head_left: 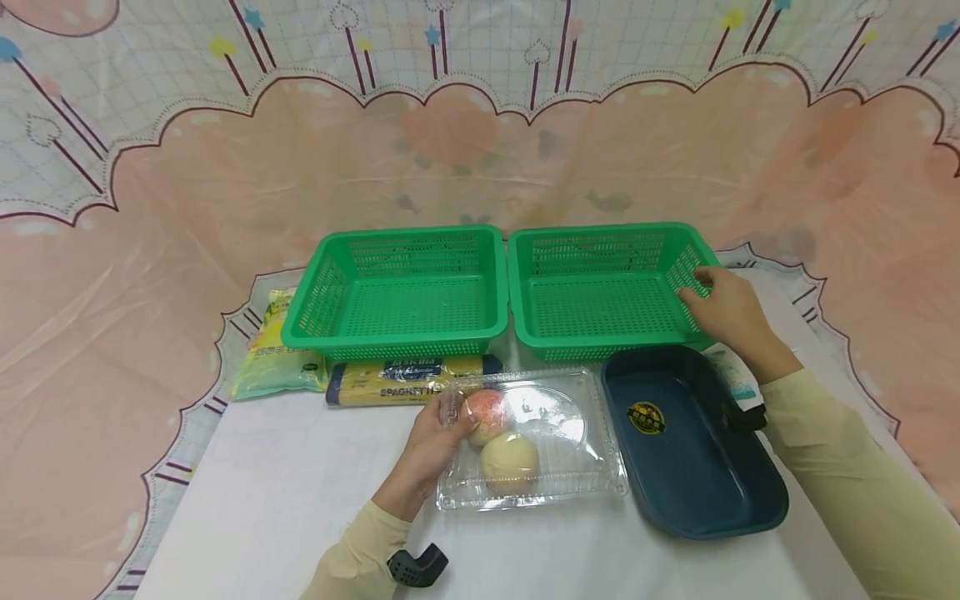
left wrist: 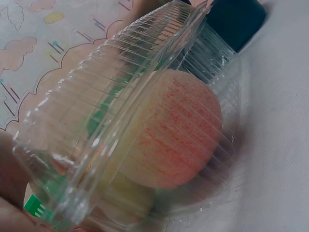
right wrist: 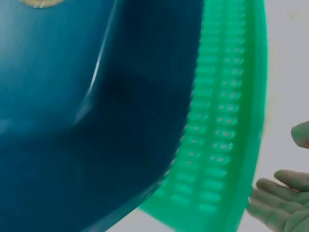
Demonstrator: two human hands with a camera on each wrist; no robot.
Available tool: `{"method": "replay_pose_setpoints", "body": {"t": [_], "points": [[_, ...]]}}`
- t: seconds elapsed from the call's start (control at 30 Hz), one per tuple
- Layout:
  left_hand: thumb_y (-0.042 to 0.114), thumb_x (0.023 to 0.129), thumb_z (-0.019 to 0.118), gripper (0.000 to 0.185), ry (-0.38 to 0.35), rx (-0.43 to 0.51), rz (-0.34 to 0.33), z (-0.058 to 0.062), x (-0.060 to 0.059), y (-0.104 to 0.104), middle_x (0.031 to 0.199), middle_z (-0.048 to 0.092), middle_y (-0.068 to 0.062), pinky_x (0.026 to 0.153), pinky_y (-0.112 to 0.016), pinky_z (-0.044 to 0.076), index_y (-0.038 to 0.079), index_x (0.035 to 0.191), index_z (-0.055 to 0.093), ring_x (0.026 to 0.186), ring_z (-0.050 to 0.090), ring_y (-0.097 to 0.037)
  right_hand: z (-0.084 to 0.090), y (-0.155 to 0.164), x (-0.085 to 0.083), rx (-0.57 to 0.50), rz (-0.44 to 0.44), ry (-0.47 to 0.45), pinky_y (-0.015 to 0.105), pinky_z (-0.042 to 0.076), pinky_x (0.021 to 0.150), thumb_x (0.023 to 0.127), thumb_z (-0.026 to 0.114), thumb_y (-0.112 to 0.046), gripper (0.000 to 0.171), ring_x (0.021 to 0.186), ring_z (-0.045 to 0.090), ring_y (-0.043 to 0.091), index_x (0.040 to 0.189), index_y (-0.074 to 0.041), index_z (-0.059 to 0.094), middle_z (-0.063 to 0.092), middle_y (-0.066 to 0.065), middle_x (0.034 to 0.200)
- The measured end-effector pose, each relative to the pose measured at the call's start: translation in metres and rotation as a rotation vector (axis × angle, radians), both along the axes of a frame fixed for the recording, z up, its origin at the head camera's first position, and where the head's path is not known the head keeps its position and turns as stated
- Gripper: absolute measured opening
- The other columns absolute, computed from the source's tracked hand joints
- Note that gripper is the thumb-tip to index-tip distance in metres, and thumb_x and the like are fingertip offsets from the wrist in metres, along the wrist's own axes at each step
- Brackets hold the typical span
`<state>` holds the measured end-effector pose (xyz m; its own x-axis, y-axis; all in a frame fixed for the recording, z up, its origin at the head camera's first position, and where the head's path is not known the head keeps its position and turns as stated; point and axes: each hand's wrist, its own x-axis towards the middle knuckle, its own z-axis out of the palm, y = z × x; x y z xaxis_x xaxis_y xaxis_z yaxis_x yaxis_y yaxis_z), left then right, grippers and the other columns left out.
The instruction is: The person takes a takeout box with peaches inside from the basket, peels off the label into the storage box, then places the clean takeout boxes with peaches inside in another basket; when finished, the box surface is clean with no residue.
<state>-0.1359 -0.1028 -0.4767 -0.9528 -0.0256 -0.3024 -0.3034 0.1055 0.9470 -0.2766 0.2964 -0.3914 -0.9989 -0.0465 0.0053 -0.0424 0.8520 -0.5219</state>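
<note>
Spaghetti packet (head_left: 408,379) lying behind clear plastic clamshell box (head_left: 540,467); left hand (head_left: 435,442) gripping its left edge; right hand (head_left: 723,304) resting open-fingered on right green mesh basket (head_left: 600,292) rim.

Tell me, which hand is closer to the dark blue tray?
The right hand: it rests on the right green basket just behind the dark blue tray. The left hand holds the clear fruit box.

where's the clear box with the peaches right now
In the head view the clear box sits on the table near the front centre, just left of the dark blue tray and in front of the spaghetti pack, with the left hand gripping its left edge.
</note>
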Motion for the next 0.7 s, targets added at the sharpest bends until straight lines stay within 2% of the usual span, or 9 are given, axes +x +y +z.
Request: {"method": "replay_pose_setpoints", "body": {"t": [0.1,0.17,0.3,0.4,0.47,0.63,0.7], "points": [[0.008,0.100,0.065,0.071,0.002,0.007,-0.002,0.000,0.000,0.000,0.166,0.026,-0.034,0.130,-0.058,0.015,-0.013,0.156,0.027,0.157,0.018,-0.049,-0.006,0.010,-0.006,0.043,-0.023,-0.003,0.075,0.041,0.107,0.109,0.050,-0.025,0.063,0.131,0.045,0.061,0.150,0.021,0.035,0.043,0.045,0.146],[0.007,0.100,0.065,0.071,0.000,0.008,-0.005,-0.001,0.000,0.001,0.166,0.026,-0.034,0.130,-0.058,0.015,-0.013,0.156,0.026,0.157,0.019,-0.049,-0.010,0.017,-0.009,0.076,-0.020,-0.009,0.073,0.047,0.098,0.107,0.051,-0.023,0.059,0.118,0.053,0.060,0.142,0.024,0.042,0.050,0.047,0.134],[0.007,0.100,0.065,0.070,-0.004,0.001,-0.006,-0.001,0.000,0.001,0.165,0.027,-0.034,0.130,-0.058,0.016,-0.013,0.156,0.027,0.157,0.020,-0.049,-0.018,0.031,-0.013,0.134,0.008,-0.065,0.069,0.049,0.086,0.105,0.052,-0.019,0.055,0.100,0.056,0.057,0.131,0.029,0.045,0.052,0.047,0.116],[0.007,0.100,0.065,0.070,-0.003,0.002,-0.007,0.000,0.001,0.001,0.165,0.028,-0.034,0.130,-0.058,0.017,-0.013,0.156,0.028,0.157,0.020,-0.049,-0.020,0.040,-0.014,0.136,0.006,-0.119,0.070,0.048,0.088,0.105,0.046,-0.016,0.056,0.101,0.054,0.057,0.134,0.031,0.037,0.049,0.047,0.116],[0.006,0.100,0.064,0.070,0.001,0.014,-0.009,0.000,0.001,0.002,0.165,0.028,-0.034,0.130,-0.057,0.018,-0.013,0.156,0.027,0.157,0.021,-0.048,-0.021,0.045,-0.015,0.108,-0.012,-0.142,0.065,0.049,0.081,0.102,0.043,-0.011,0.050,0.094,0.054,0.052,0.131,0.030,0.038,0.051,0.042,0.109],[0.006,0.100,0.064,0.070,0.007,0.025,-0.017,0.000,0.001,0.003,0.165,0.029,-0.033,0.130,-0.055,0.019,-0.013,0.156,0.027,0.157,0.022,-0.047,-0.022,0.057,-0.017,0.079,-0.036,-0.162,0.054,0.050,0.074,0.092,0.038,-0.003,0.042,0.087,0.052,0.044,0.123,0.025,0.043,0.052,0.035,0.102],[0.007,0.100,0.064,0.071,0.004,0.011,-0.016,0.001,0.000,0.002,0.165,0.029,-0.033,0.130,-0.055,0.020,-0.013,0.156,0.027,0.157,0.023,-0.047,-0.021,0.060,-0.019,0.081,-0.027,-0.178,0.051,0.049,0.071,0.093,0.037,-0.003,0.041,0.084,0.053,0.042,0.122,0.025,0.045,0.053,0.034,0.100]]}}
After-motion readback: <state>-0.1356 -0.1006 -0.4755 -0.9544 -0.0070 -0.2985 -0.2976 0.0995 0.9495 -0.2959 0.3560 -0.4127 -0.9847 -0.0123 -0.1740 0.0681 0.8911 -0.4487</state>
